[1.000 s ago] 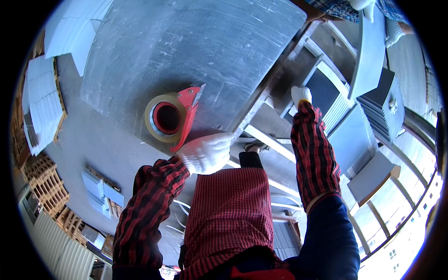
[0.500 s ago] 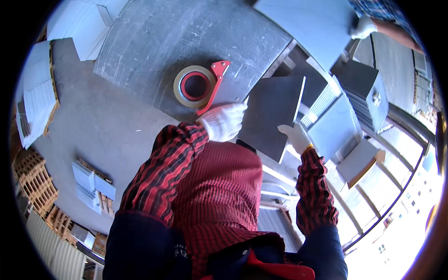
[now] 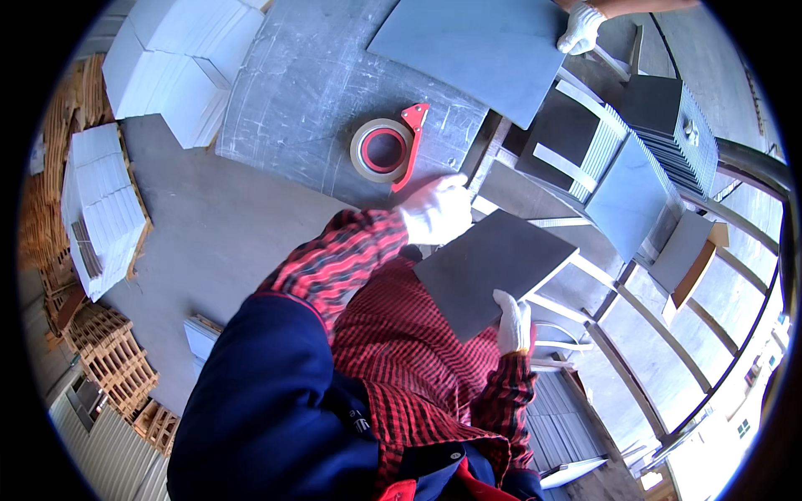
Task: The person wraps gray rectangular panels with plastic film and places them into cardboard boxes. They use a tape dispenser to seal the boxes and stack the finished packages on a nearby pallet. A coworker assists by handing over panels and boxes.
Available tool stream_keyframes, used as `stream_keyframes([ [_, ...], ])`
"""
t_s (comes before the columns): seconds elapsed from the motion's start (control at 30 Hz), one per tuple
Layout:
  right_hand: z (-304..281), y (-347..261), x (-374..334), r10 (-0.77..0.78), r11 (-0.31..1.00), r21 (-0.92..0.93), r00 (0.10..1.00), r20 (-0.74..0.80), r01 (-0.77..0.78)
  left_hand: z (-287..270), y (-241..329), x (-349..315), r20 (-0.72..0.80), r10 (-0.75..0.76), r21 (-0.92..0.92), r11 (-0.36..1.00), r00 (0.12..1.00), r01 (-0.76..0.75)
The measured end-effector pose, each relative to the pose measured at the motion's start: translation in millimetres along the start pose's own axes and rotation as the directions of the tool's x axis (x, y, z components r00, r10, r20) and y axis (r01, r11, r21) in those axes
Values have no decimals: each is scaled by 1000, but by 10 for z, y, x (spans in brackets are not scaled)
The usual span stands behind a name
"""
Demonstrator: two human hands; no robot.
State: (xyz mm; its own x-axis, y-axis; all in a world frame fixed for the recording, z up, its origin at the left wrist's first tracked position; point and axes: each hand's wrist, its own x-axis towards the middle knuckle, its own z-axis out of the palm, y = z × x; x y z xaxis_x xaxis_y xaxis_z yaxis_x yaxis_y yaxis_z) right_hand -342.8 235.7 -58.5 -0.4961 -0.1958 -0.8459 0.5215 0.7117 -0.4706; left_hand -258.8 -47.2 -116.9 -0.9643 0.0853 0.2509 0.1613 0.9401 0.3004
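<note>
A flat dark grey rectangular tile [image 3: 493, 271] is held tilted in front of my body. My right hand [image 3: 511, 324], in a white glove, grips its near right edge, thumb on the upper face. My left hand [image 3: 439, 210], also gloved, is beside the tile's far left edge, between it and the metal table [image 3: 288, 108]. Motion smears its fingers, and I cannot tell whether it touches the tile. Beyond my left hand, a red tape dispenser [image 3: 408, 149] with a roll of tape lies on the tabletop.
A co-worker's gloved hand [image 3: 582, 29] holds a larger grey tile [image 3: 472, 50] over the table's far edge. Stacked tiles [image 3: 656, 104] stand on a slatted frame [image 3: 656, 317] to the right. White cartons [image 3: 100, 200] and wooden pallets [image 3: 109, 351] stand at left.
My right hand has brought the tile nearer my body and turned it. My left hand has shifted right. The co-worker's large tile now reaches further across the table.
</note>
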Motion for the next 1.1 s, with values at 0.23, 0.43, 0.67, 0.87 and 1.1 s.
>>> stream_keyframes([
  [0.23,118,613,-370,39,962,273,986,-163,7,-813,259,-495,-363,-697,44,650,618,759],
  [0.43,16,890,-850,42,945,326,975,-220,33,-700,-46,-512,-226,-730,299,578,645,759],
  [0.67,-68,1316,-1743,99,906,422,947,-304,41,-950,-571,-1025,-180,-858,548,319,481,774],
  [0.87,-2,1705,-2200,76,909,404,912,-403,103,-1158,-1117,-1605,-365,-931,247,-100,-3,964],
  [1.1,97,1606,-2488,-74,936,302,939,-335,181,-820,-139,-2538,-8,-715,-181,688,699,703],
])
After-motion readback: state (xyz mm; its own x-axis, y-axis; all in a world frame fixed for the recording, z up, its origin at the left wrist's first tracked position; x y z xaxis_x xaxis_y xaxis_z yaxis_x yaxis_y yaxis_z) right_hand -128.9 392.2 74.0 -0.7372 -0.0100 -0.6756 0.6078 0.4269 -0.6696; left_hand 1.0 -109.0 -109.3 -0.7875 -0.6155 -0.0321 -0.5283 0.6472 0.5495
